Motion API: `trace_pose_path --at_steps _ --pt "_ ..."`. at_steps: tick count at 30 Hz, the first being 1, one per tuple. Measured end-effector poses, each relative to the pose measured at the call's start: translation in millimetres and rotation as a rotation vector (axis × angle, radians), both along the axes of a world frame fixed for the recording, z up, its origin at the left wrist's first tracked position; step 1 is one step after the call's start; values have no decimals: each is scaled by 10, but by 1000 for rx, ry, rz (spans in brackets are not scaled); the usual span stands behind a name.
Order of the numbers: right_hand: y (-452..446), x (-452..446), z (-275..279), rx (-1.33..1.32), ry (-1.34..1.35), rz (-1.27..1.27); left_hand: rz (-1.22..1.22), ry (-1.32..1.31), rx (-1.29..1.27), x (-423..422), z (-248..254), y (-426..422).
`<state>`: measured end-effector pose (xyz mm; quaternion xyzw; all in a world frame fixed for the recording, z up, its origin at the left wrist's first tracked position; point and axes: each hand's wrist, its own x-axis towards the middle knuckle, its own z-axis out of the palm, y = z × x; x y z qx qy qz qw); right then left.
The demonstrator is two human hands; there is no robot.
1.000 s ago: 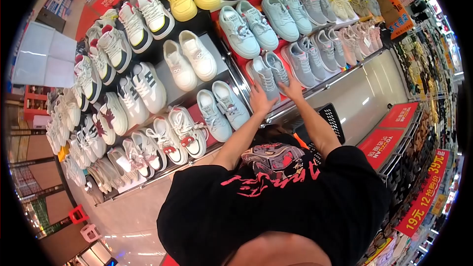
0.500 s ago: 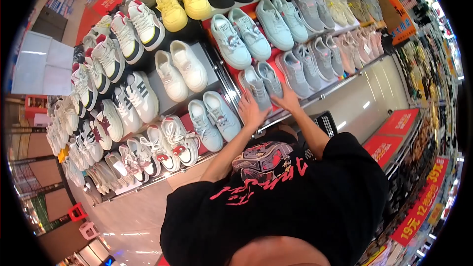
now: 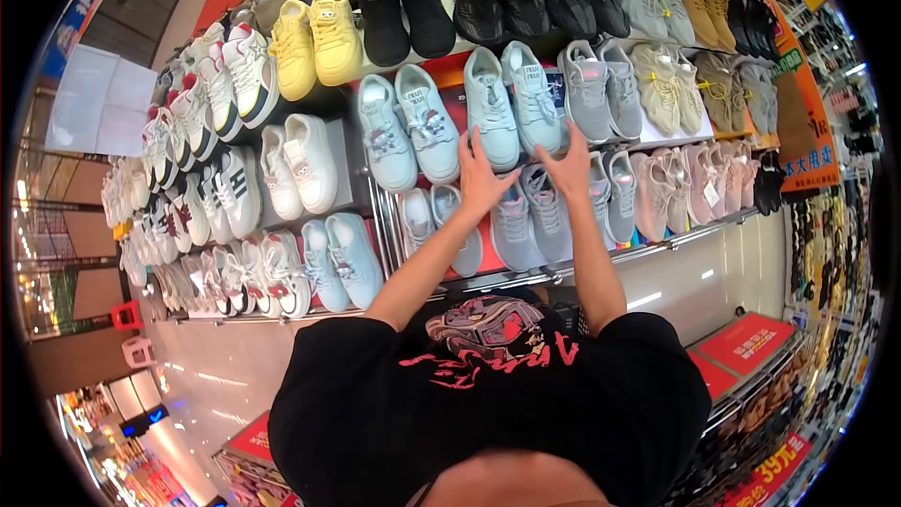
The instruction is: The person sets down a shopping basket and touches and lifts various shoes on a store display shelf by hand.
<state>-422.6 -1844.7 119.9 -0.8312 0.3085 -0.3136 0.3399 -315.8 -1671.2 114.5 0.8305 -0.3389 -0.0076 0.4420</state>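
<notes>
A pair of light blue sneakers (image 3: 491, 99) stands side by side on the upper shelf, toes toward me. My left hand (image 3: 485, 178) is at the toe of the left shoe, fingers spread and seemingly touching its side. At the toe of the right shoe (image 3: 536, 103) is my right hand (image 3: 568, 167), also open, with its fingers along the outer side. Both thumbs point inward below the toes. Grey sneakers (image 3: 544, 216) lie under my hands on the lower shelf, partly covered by them. Another light blue pair (image 3: 429, 127) with charms on the laces sits just left.
Yellow sneakers (image 3: 336, 36), black shoes (image 3: 427, 11) and white sneakers (image 3: 310, 164) fill the racks at left and back. Pink sneakers (image 3: 654, 190) stand to the right. A metal rail (image 3: 676, 242) edges the lower shelf. Red signs (image 3: 751, 345) lie on the right-hand display.
My hands have moved from a grey pair on the lower shelf up to the light blue pair behind. The view has shifted, and the grey pair now sits below my forearms.
</notes>
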Motion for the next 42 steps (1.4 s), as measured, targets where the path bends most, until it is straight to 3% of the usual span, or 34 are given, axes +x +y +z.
trace_pose_path --at_steps 3,12,23,29,42 --pt "-117 138 -157 20 11 151 20 13 18 111 -83 -206" --pt "-99 208 -347 -91 -36 114 136 75 -31 8 -243 -379" --pt "-139 184 27 84 16 144 99 107 -84 7 -257 -328" --pt "-213 215 -167 -5 9 114 56 96 -126 67 -338 -338" --pt "-181 199 44 21 23 133 62 80 -136 52 -394 -333"
